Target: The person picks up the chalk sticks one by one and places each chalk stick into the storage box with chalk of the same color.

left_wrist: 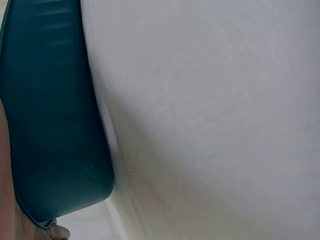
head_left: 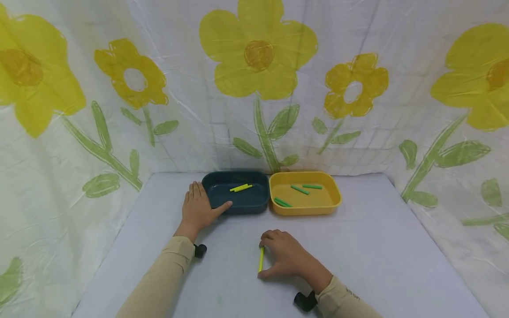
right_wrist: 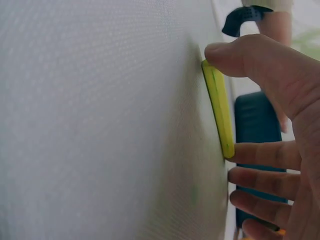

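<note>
In the head view my right hand [head_left: 287,256] pinches a short yellow stick [head_left: 260,260] end to end, thumb at its near end and index finger at its far end. The right wrist view shows this yellow stick [right_wrist: 219,110] at the white table surface, with the other fingers apart from it. My left hand [head_left: 199,206] rests against the front left corner of a dark teal tray [head_left: 250,209], its fingers straight along the left side and the thumb at the front rim. Two yellow sticks [head_left: 241,188] lie in that tray.
A yellow tray [head_left: 306,211] stands right beside the teal one, holding several green sticks [head_left: 299,190]. Both trays are at the back of the white table [head_left: 222,282]. Behind it hangs a white curtain [head_left: 183,132] with printed yellow flowers.
</note>
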{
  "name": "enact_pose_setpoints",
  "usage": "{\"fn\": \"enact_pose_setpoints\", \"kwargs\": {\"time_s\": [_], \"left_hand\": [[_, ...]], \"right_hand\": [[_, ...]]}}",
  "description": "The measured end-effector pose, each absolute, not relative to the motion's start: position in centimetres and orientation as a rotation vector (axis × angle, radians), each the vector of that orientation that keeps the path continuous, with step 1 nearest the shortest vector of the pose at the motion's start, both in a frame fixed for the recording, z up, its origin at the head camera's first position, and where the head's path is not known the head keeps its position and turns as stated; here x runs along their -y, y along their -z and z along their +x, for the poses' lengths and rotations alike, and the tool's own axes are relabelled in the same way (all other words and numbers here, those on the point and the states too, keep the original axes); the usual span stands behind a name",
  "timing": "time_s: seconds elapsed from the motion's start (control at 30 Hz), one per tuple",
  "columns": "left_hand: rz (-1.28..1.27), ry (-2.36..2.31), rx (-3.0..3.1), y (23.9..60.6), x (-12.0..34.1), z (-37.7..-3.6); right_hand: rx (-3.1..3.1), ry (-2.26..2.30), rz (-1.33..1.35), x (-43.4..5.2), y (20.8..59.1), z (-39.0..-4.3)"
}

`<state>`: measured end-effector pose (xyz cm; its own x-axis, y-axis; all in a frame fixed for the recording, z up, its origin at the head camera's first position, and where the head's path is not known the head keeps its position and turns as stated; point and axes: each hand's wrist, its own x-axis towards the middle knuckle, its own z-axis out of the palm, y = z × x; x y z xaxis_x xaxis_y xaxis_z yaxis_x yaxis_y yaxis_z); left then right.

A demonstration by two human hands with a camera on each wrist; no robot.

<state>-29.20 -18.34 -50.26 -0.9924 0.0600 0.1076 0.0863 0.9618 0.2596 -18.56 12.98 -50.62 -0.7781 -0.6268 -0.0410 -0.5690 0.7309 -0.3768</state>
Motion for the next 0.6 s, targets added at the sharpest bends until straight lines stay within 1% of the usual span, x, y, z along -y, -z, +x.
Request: {"fn": "enact_pose_setpoints", "kwargs": {"time_s": [0.6], "left_hand": [[-0.108,0.408,3.024,50.27,18.41,-29.17]], "right_hand": [[-2.816,0.528,-0.919,-12.91,50.03,-18.52]]}}
